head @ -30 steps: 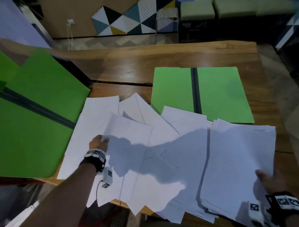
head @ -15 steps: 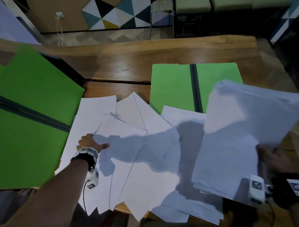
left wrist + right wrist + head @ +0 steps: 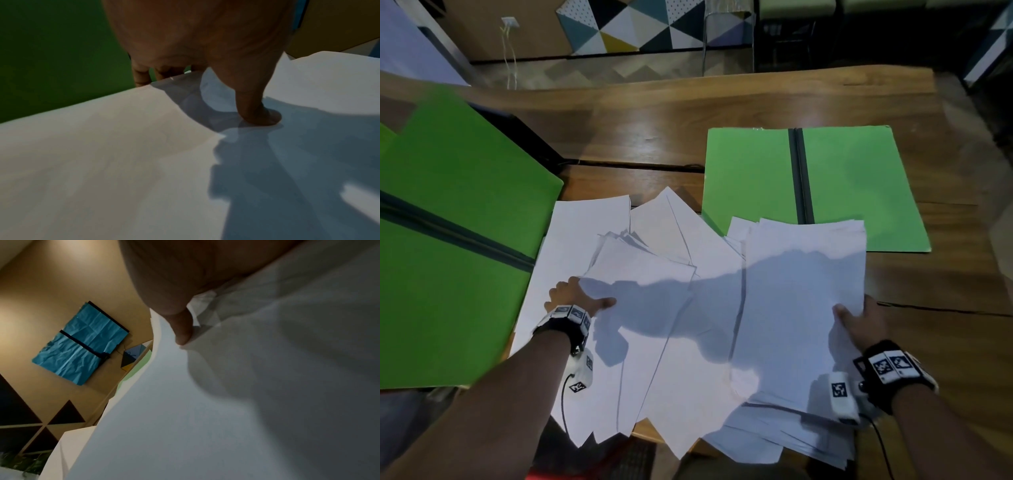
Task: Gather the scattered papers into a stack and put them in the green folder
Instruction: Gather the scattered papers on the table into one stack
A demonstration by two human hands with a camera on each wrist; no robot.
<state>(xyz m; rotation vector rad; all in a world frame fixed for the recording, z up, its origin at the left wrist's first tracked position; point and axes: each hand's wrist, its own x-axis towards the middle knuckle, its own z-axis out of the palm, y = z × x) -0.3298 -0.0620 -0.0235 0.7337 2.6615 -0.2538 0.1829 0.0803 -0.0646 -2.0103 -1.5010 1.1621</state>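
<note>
Many white sheets (image 3: 674, 308) lie fanned over the near half of the wooden table (image 3: 722, 113). My right hand (image 3: 859, 322) grips the right edge of a thick paper stack (image 3: 804, 301), thumb on top, as the right wrist view (image 3: 180, 331) shows. My left hand (image 3: 575, 296) pinches the left edge of a raised bundle of sheets (image 3: 640, 284); its thumb lies on top (image 3: 261, 116) and the fingers (image 3: 141, 76) curl under the edge. An open green folder (image 3: 859, 185) lies flat behind the stack.
A second, larger green folder (image 3: 448, 240) lies open at the left, overhanging the table's corner. Several sheets stick out over the near table edge (image 3: 654, 435). Bare wood shows at the back and far right.
My right hand lifted the stack, swung it left and brought it down onto the fanned sheets. My left hand slid its fingers under a bundle's edge and raised it slightly.
</note>
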